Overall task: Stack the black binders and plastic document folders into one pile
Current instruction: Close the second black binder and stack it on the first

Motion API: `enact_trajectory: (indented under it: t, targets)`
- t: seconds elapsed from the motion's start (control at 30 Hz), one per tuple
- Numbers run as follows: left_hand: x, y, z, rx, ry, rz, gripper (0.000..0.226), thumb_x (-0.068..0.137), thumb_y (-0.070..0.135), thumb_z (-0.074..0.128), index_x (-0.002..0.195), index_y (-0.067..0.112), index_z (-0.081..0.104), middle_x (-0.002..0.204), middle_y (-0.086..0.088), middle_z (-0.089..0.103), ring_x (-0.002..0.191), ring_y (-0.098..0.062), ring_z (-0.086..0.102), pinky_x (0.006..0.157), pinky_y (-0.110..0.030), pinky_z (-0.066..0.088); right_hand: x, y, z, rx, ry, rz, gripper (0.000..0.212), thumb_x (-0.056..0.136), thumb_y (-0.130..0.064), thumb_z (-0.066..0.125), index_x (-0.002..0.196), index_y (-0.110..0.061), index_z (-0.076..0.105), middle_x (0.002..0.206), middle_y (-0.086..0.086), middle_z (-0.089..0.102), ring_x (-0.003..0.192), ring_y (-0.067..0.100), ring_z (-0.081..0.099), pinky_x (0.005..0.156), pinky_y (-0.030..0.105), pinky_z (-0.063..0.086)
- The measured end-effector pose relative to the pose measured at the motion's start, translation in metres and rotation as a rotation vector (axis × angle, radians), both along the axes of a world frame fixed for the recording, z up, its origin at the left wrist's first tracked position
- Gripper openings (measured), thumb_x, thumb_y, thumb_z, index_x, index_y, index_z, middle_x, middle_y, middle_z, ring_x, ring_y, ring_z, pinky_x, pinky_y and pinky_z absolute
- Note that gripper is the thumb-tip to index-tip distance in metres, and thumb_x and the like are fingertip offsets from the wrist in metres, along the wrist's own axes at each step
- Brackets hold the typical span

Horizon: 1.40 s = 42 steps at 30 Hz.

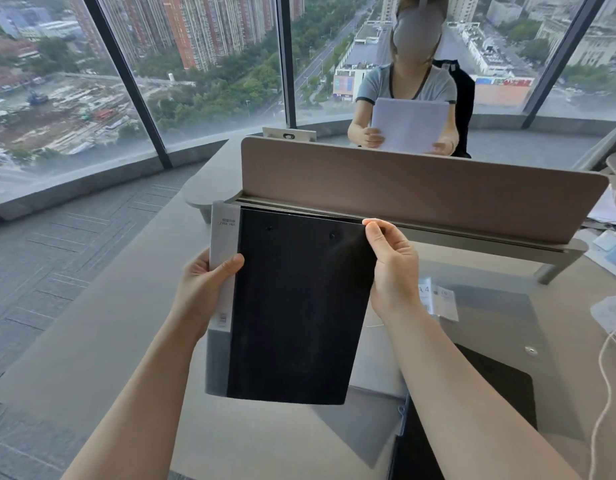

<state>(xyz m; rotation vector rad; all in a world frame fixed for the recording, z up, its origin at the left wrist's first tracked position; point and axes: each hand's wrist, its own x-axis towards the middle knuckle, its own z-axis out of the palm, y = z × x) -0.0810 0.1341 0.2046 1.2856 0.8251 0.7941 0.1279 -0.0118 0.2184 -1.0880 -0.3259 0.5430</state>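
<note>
Behind the lifted black binder, desk partly hidden.

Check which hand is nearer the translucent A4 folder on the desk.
Right. The right hand, pinching the black binder's top corner, sits just left of the translucent A4 folder; the left hand holds the binder's far spine edge.

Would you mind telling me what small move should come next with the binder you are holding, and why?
Probably lower the black binder to the right, onto the clear plastic folder on the desk. Both hands, left and right, hold the binder by its edges above the desk, and the folder lies flat just beside it, seemingly atop another dark binder.
</note>
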Motion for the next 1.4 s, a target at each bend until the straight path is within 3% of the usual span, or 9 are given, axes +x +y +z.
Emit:
enact_trajectory:
  t: [0.17, 0.37, 0.47, 0.63, 0.77, 0.97, 1.07, 1.13, 1.4]
  targets:
    - [0.018, -0.009, -0.015, -0.074, -0.02, -0.042, 0.035, 0.067, 0.042, 0.08, 0.095, 0.021, 0.072, 0.094, -0.013, 0.065, 0.085, -0.03, 0.062, 0.077, -0.044, 0.051, 0.009, -0.02, -0.022, -0.263, -0.143, -0.121, 0.037, 0.085, -0.017, 0.073, 0.116, -0.031, 0.058, 0.114, -0.003, 0.06, 0.104, 0.013, 0.058, 0.093, 0.027, 0.049]
    - [0.056, -0.023, -0.025, -0.176, -0.041, -0.088, 0.017, 0.083, 0.031, 0.07, 0.097, 0.024, 0.074, 0.095, -0.007, 0.075, 0.089, -0.03, 0.067, 0.085, -0.049, 0.055, 0.021, -0.062, -0.052, -0.458, -0.03, -0.042, 0.037, 0.094, -0.029, 0.061, 0.129, -0.027, 0.051, 0.131, -0.006, 0.057, 0.126, 0.017, 0.053, 0.109, 0.037, 0.043]
    - [0.078, -0.033, -0.029, -0.162, 0.033, -0.104, 0.013, 0.09, 0.029, 0.068, 0.098, 0.02, 0.073, 0.095, -0.009, 0.074, 0.088, -0.031, 0.067, 0.087, -0.053, 0.054, 0.025, -0.083, -0.057, -0.449, -0.022, -0.053, 0.015, 0.098, -0.019, 0.056, 0.108, -0.023, 0.066, 0.108, -0.007, 0.071, 0.107, 0.015, 0.066, 0.098, 0.036, 0.052]
    - [0.109, -0.063, -0.043, -0.17, 0.186, -0.205, 0.027, 0.091, 0.04, 0.062, 0.101, 0.015, 0.063, 0.093, -0.01, 0.071, 0.08, -0.027, 0.067, 0.079, -0.046, 0.054, 0.043, -0.121, -0.075, -0.518, -0.001, -0.185, 0.015, 0.097, -0.018, 0.056, 0.098, -0.026, 0.068, 0.098, -0.004, 0.072, 0.095, 0.015, 0.068, 0.092, 0.038, 0.055]
    - [0.128, -0.098, -0.065, -0.152, 0.281, -0.35, 0.014, 0.091, 0.022, 0.057, 0.102, 0.014, 0.064, 0.094, -0.01, 0.071, 0.078, -0.023, 0.067, 0.072, -0.035, 0.053, 0.056, -0.161, -0.101, -0.61, 0.043, -0.294, 0.012, 0.097, -0.02, 0.056, 0.099, -0.016, 0.067, 0.1, 0.003, 0.072, 0.097, 0.023, 0.067, 0.093, 0.044, 0.055]
    - [0.148, -0.156, -0.11, -0.118, 0.503, -0.586, 0.038, 0.082, 0.007, 0.05, 0.105, 0.032, 0.068, 0.098, 0.0, 0.076, 0.087, -0.019, 0.073, 0.072, -0.032, 0.056, 0.073, -0.23, -0.15, -0.736, 0.153, -0.427, 0.024, 0.092, -0.019, 0.058, 0.106, 0.001, 0.062, 0.096, 0.023, 0.064, 0.091, 0.044, 0.059, 0.086, 0.042, 0.05]
    - [0.154, -0.171, -0.126, -0.083, 0.58, -0.615, 0.045, 0.075, 0.012, 0.048, 0.11, 0.031, 0.068, 0.088, -0.006, 0.068, 0.074, -0.022, 0.065, 0.068, -0.035, 0.054, 0.072, -0.252, -0.166, -0.78, 0.176, -0.413, 0.011, 0.095, -0.014, 0.055, 0.091, -0.011, 0.065, 0.112, 0.031, 0.062, 0.099, 0.051, 0.056, 0.077, 0.035, 0.047]
    - [0.159, -0.179, -0.139, -0.062, 0.628, -0.63, 0.049, 0.073, 0.015, 0.048, 0.116, 0.031, 0.067, 0.084, -0.011, 0.062, 0.067, -0.019, 0.059, 0.062, -0.034, 0.05, 0.073, -0.264, -0.176, -0.806, 0.177, -0.4, 0.013, 0.095, -0.016, 0.055, 0.088, -0.016, 0.066, 0.11, 0.026, 0.065, 0.084, 0.039, 0.061, 0.074, 0.033, 0.046]
    - [0.171, -0.209, -0.177, -0.032, 0.725, -0.598, 0.038, 0.089, 0.008, 0.053, 0.124, 0.02, 0.061, 0.096, -0.015, 0.071, 0.09, -0.032, 0.07, 0.082, -0.045, 0.059, 0.084, -0.294, -0.211, -0.942, 0.258, -0.382, 0.015, 0.091, -0.015, 0.056, 0.093, -0.008, 0.068, 0.093, 0.02, 0.07, 0.077, 0.037, 0.061, 0.071, 0.033, 0.047]
